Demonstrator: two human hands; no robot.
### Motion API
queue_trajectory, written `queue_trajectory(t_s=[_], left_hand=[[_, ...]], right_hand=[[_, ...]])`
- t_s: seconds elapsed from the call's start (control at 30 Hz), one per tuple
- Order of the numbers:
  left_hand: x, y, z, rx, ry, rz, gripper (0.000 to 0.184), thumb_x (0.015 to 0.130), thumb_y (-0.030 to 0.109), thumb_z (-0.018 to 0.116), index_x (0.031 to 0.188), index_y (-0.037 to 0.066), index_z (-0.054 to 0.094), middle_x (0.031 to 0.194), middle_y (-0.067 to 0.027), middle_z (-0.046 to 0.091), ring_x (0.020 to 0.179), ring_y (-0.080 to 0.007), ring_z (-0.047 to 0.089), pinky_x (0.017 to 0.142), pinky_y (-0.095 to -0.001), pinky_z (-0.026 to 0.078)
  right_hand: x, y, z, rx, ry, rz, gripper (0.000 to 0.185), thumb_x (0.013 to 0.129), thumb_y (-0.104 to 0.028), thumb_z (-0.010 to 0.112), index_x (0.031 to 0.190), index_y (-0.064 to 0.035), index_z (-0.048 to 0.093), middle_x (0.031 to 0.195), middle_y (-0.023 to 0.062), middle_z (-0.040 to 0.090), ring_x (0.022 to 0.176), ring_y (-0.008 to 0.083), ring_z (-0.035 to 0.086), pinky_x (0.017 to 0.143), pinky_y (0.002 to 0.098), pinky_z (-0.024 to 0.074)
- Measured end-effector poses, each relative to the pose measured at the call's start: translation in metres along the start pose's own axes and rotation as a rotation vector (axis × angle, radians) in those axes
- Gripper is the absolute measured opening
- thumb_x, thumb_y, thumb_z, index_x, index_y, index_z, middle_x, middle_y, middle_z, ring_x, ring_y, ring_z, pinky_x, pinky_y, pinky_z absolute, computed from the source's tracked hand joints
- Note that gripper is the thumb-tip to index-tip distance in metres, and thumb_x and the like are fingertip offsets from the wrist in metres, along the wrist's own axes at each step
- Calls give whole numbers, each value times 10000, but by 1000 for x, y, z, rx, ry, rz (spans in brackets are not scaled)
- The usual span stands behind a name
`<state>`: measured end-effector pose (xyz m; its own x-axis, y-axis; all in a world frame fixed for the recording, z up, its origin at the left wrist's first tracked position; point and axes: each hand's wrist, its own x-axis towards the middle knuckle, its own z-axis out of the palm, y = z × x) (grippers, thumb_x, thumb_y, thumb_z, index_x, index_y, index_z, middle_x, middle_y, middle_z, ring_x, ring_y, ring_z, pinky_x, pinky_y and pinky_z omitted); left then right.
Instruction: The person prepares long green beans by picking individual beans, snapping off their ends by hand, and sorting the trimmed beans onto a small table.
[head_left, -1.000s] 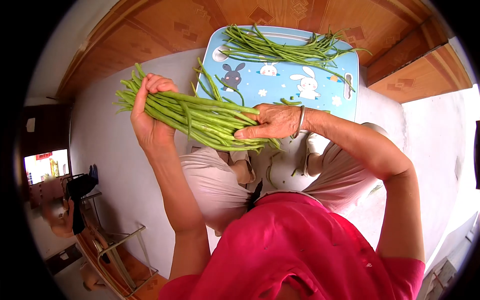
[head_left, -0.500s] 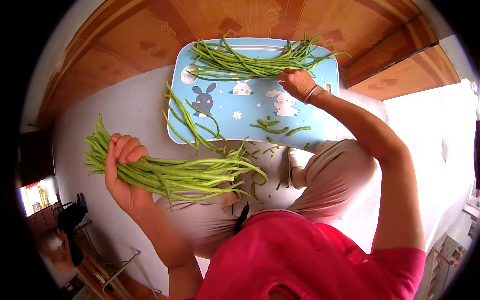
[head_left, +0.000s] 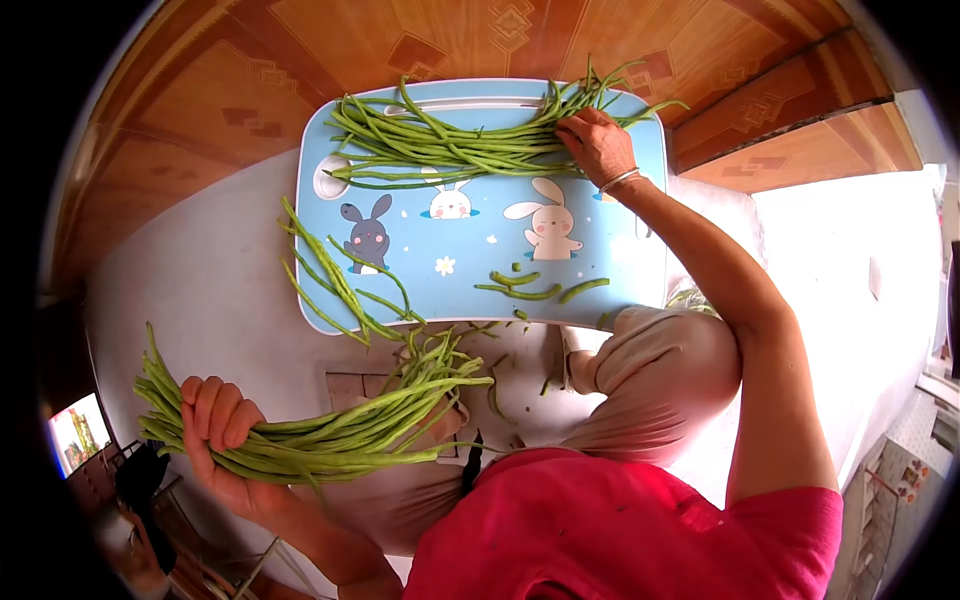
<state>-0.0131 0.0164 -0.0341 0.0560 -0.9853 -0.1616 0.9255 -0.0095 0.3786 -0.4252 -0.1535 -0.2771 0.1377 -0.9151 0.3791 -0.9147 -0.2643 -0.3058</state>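
Nearest to you was your red-pink shirt (head_left: 620, 530), and past its hem your pale trousers (head_left: 670, 375) showed, the knees set apart. Low on your left, your left hand (head_left: 225, 440) was closed firmly around a thick bunch of long green beans (head_left: 340, 440), its fingers wrapped over the top near the bunch's left end. That bunch hung clear of the table, above your left leg, with its longer part reaching to the right and its tips spreading loosely. Beyond it, bits of bean (head_left: 495, 400) lay scattered on the pale floor (head_left: 210, 260) between your feet. Then came the small blue table (head_left: 480, 235), printed with rabbits. Several short cut pieces (head_left: 530, 292) lay near its close edge, right of the middle, while a few loose beans (head_left: 345, 280) lay across its near left corner, some poking past the rim. Farther off, your right hand (head_left: 590, 145), with a bracelet (head_left: 620, 180) at the wrist, reached to the right part of a large pile of beans (head_left: 450, 145) lying along the table's far side. Its fingers were bent down onto the stalks; you could not tell whether they had closed on any. Behind the table stood brown patterned wood panelling (head_left: 330, 50).
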Motion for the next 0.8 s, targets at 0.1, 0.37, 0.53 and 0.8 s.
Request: queue_trajectory(t_s=[0.1,0.37,0.53,0.8], left_hand=[[3,1,-3,19,-7,-5,47,984,41,369,941,55,382,739,-5,318,622,-103,324,598,-268,332],[9,2,-7,35,14,-7,60,985,39,357,933,63,377,744,-3,311,620,-101,314,591,-267,318],[14,-2,-6,40,5,-27,64,982,36,361,928,67,372,744,-2,311,624,-101,315,593,-265,323],[18,-6,-2,58,23,-38,61,980,33,370,931,69,376,738,-4,329,624,-103,335,591,-263,346]], right_hand=[[5,5,3,25,-90,6,113,816,-171,647,883,-84,674,868,76,619,838,271,616,713,376,516],[-4,7,-19,377,-164,9,108,782,-99,695,843,-36,632,805,73,592,723,213,594,664,320,499],[-7,7,-21,379,-105,-103,133,772,-88,714,850,-40,617,791,64,579,695,205,561,664,319,479],[-4,15,-21,259,-165,-163,90,830,-100,651,894,-52,611,833,95,595,769,273,599,730,357,475]])
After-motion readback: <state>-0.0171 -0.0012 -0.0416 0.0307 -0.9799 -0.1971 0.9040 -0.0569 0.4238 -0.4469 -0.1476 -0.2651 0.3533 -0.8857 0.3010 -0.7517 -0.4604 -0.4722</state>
